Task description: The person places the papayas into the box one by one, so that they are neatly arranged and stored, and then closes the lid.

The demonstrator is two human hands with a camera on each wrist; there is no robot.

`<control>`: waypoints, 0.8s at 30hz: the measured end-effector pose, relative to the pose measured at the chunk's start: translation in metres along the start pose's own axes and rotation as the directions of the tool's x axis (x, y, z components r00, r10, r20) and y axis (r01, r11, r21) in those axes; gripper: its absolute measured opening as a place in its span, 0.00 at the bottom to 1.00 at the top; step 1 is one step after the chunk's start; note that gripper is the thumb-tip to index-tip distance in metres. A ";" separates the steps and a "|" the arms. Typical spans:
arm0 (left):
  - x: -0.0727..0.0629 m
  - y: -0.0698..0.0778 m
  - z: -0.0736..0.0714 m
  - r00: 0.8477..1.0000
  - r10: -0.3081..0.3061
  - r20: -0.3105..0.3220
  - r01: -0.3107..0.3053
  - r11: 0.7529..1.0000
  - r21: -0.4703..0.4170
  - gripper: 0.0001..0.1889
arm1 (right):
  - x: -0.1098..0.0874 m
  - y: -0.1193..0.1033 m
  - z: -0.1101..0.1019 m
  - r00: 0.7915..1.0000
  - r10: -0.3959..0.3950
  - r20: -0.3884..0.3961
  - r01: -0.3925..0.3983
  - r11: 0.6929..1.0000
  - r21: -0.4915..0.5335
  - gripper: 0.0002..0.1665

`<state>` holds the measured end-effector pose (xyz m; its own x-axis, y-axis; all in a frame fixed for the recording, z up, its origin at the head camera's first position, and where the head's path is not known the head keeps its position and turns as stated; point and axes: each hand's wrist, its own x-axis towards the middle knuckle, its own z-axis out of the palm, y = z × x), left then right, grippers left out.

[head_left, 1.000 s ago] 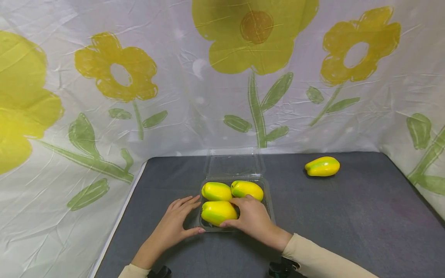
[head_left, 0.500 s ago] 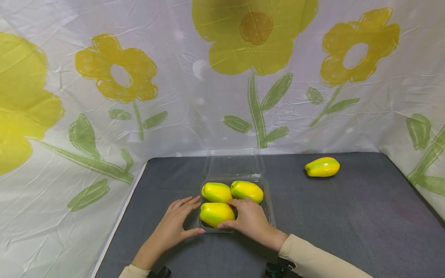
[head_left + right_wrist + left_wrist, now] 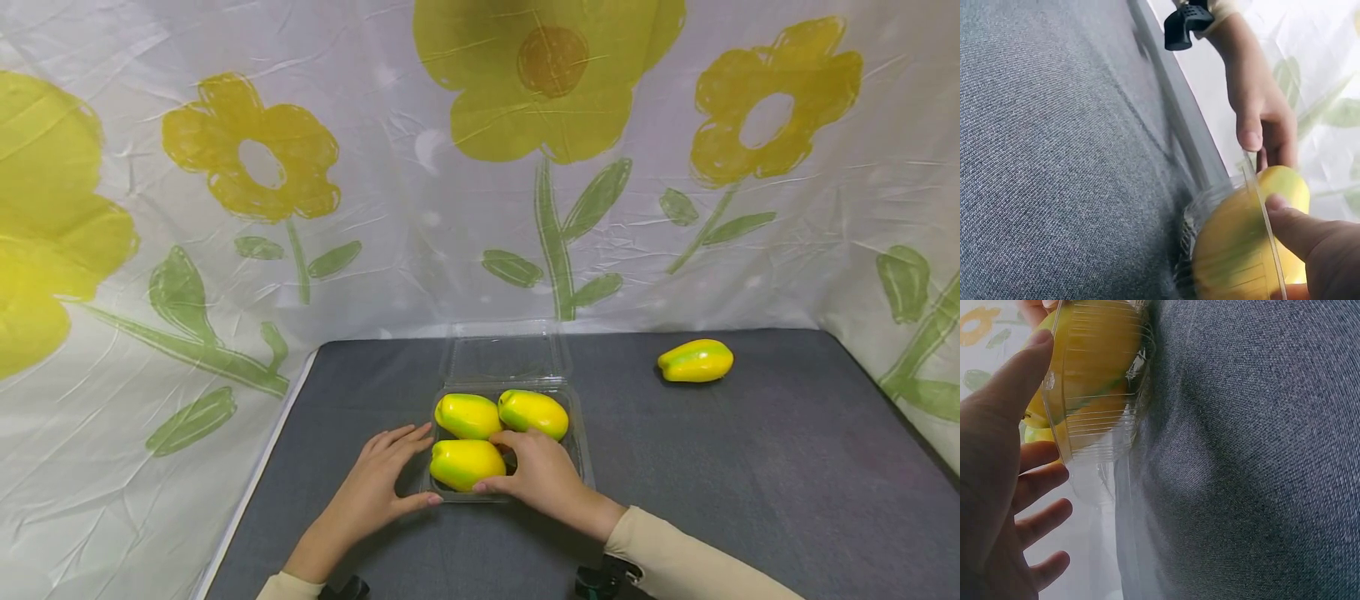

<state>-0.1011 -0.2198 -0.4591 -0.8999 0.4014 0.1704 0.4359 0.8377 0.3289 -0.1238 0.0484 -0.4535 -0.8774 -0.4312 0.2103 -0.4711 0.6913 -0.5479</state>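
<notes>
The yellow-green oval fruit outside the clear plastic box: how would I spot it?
On the dark grey table, find the open clear plastic box. To its right, near the table's far edge, lies the yellow-green oval fruit. Unlike the three similar fruits inside the box, it lies alone.

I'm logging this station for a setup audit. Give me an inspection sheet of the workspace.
Surface: dark grey fabric-covered table.
Job's things: open clear container holding back-left fruit, back-right fruit and near fruit; fourth fruit lies apart on the right.
Clutter: nothing seen.
Grippers: left hand, fingers spread, has its thumb at the container's rim; right hand curls thumb and fingers around the near fruit's right end; dark devices at both wrists.
Cables: nothing seen.
Surroundings: white backdrop printed with yellow flowers.
</notes>
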 end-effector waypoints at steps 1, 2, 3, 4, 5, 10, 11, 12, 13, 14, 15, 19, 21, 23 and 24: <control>0.000 0.000 0.000 1.000 0.000 -0.001 0.000 1.000 0.001 0.44 | 0.000 0.000 -0.001 1.000 0.002 0.008 -0.002 1.000 0.010 0.37; 0.000 0.000 0.000 1.000 -0.001 -0.002 0.001 1.000 0.000 0.44 | 0.000 0.001 -0.001 1.000 0.004 0.016 -0.005 1.000 0.018 0.37; 0.000 0.000 0.000 1.000 -0.001 -0.004 0.001 1.000 0.001 0.43 | 0.000 0.001 -0.002 1.000 0.007 0.024 -0.008 1.000 0.023 0.37; 0.000 0.000 0.000 1.000 -0.001 -0.005 0.001 1.000 0.000 0.43 | 0.000 0.002 -0.002 1.000 0.008 0.030 -0.009 1.000 0.023 0.37; 0.000 0.000 0.000 1.000 0.000 -0.006 0.000 1.000 -0.001 0.43 | 0.000 0.002 -0.002 0.999 0.011 0.036 -0.012 1.000 0.024 0.38; 0.000 0.001 0.001 1.000 -0.001 -0.006 0.001 1.000 -0.002 0.43 | 0.000 0.003 -0.004 0.999 0.019 0.049 -0.020 0.999 0.025 0.38; 0.000 0.001 0.001 1.000 -0.003 -0.006 0.003 1.000 -0.001 0.43 | 0.000 0.003 -0.005 0.999 0.020 0.049 -0.022 0.999 0.027 0.38; 0.000 0.001 0.001 1.000 -0.005 -0.004 0.005 1.000 0.000 0.43 | -0.001 0.004 -0.005 0.998 0.023 0.050 -0.024 0.999 0.028 0.38; 0.000 0.001 0.001 1.000 -0.006 -0.004 0.006 1.000 0.001 0.43 | -0.001 0.004 -0.005 0.998 0.024 0.051 -0.026 0.999 0.029 0.38; 0.000 0.001 0.001 1.000 -0.009 -0.003 0.009 1.000 0.001 0.43 | -0.001 0.004 -0.006 0.998 0.027 0.052 -0.028 0.999 0.030 0.38; 0.000 0.001 0.001 1.000 -0.011 -0.003 0.011 1.000 0.001 0.43 | -0.001 0.004 -0.006 0.998 0.029 0.054 -0.031 0.999 0.032 0.38; 0.000 0.001 0.001 1.000 -0.012 -0.003 0.012 1.000 0.004 0.43 | -0.001 0.006 -0.007 0.998 0.033 0.055 -0.035 0.999 0.027 0.37; 0.000 0.002 0.001 1.000 -0.010 -0.004 0.010 1.000 0.004 0.43 | -0.002 0.006 -0.007 0.998 0.034 0.052 -0.036 0.999 0.025 0.37; 0.000 0.002 0.001 1.000 -0.007 -0.006 0.007 1.000 0.004 0.43 | -0.003 0.006 -0.008 0.998 0.033 0.047 -0.034 0.999 0.024 0.37; 0.000 0.002 0.001 1.000 -0.005 -0.007 0.006 1.000 0.002 0.43 | -0.003 0.007 -0.008 0.998 0.032 0.045 -0.033 0.999 0.025 0.37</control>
<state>-0.1007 -0.2181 -0.4590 -0.9022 0.3943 0.1747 0.4309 0.8407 0.3280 -0.1250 0.0593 -0.4513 -0.8869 -0.4349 0.1561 -0.4397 0.6904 -0.5745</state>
